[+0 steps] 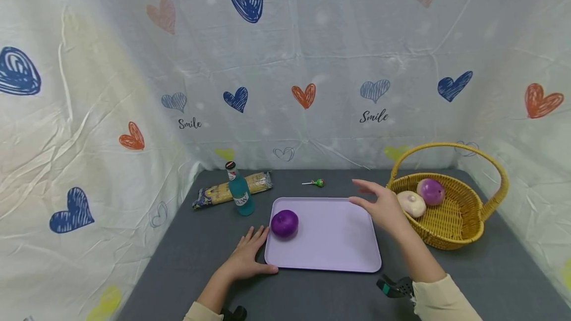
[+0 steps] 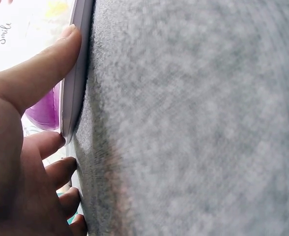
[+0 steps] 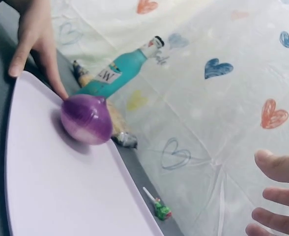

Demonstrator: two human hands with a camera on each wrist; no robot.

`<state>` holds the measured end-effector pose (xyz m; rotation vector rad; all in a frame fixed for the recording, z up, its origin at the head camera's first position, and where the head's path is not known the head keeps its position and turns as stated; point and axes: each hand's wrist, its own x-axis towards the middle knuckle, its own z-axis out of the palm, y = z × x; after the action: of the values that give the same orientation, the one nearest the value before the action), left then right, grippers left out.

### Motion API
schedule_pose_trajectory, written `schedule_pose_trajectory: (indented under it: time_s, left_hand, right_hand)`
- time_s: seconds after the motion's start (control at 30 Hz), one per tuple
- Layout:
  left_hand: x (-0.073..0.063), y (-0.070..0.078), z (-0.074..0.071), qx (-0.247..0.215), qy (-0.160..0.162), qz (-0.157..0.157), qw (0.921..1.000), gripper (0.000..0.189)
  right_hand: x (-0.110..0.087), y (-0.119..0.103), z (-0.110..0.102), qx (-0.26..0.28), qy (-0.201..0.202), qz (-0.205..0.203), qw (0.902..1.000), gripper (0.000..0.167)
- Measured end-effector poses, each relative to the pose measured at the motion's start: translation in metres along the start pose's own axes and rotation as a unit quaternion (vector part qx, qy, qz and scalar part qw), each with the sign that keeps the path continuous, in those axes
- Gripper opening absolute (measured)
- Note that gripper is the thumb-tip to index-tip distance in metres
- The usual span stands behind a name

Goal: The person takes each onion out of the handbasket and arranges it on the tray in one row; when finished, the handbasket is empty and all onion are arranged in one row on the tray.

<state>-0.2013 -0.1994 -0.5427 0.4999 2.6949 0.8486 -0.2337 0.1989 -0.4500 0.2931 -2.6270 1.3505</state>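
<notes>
A pale lilac tray point(image 1: 332, 241) lies on the grey table with a purple onion point(image 1: 284, 224) near its left side. My left hand point(image 1: 248, 256) touches the tray's near left corner, thumb along the front edge and fingers spread at the left side. The left wrist view shows the thumb point(image 2: 61, 49) against the tray's rim point(image 2: 80, 64). Over the tray's far right corner, my right hand point(image 1: 382, 207) is raised with thumb and fingers apart, holding nothing. Just right of it stands a yellow wicker basket point(image 1: 464, 232) containing a white bulb-shaped vegetable point(image 1: 411, 203) and a purple-and-white onion point(image 1: 430, 191).
Behind the tray's left end stands a blue-green bottle point(image 1: 241, 194), in front of a yellow bagged packet point(image 1: 263, 182). A green-wrapped lollipop point(image 1: 318, 183) lies beyond the tray. A heart-printed cloth point(image 1: 267, 63) hangs behind the table. The basket's tall handle point(image 1: 446, 145) arches above it.
</notes>
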Motion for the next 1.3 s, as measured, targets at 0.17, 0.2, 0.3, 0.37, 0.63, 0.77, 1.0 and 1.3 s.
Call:
schedule_pose_trajectory:
  time_s: [0.17,0.2,0.3,0.37,0.63,0.77,1.0,1.3]
  left_hand:
    - [0.001,-0.004,0.003,0.0,-0.001,0.008,1.0,0.116]
    - [0.001,-0.005,0.003,-0.001,0.001,0.009,1.0,0.116]
    - [0.001,-0.006,0.004,-0.007,0.004,0.015,0.9999,0.115]
    - [0.001,-0.006,0.004,-0.005,0.004,0.015,0.9999,0.115]
    - [0.003,-0.002,0.002,0.013,-0.009,-0.011,0.9998,0.115]
    - [0.004,-0.001,0.002,0.018,-0.012,-0.015,0.9997,0.114]
    - [0.003,0.0,0.001,0.01,-0.009,-0.019,0.9997,0.114]
    - [0.001,-0.002,0.001,-0.008,0.0,-0.001,1.0,0.117]
  right_hand:
    - [-0.002,0.006,-0.006,-0.003,0.003,-0.002,1.0,0.055]
    - [-0.003,0.008,-0.008,-0.003,0.003,-0.001,1.0,0.055]
    - [-0.005,0.012,-0.013,-0.008,0.007,0.001,0.9999,0.055]
    - [-0.006,0.014,-0.018,-0.018,0.015,0.001,0.9997,0.054]
    - [-0.011,0.024,-0.036,-0.045,0.034,0.008,0.9984,0.055]
    - [-0.015,0.031,-0.042,-0.044,0.039,0.026,0.9979,0.056]
    - [-0.018,0.037,-0.056,-0.042,0.044,0.043,0.9972,0.059]
    - [-0.018,0.047,-0.073,-0.058,0.062,0.05,0.9952,0.058]
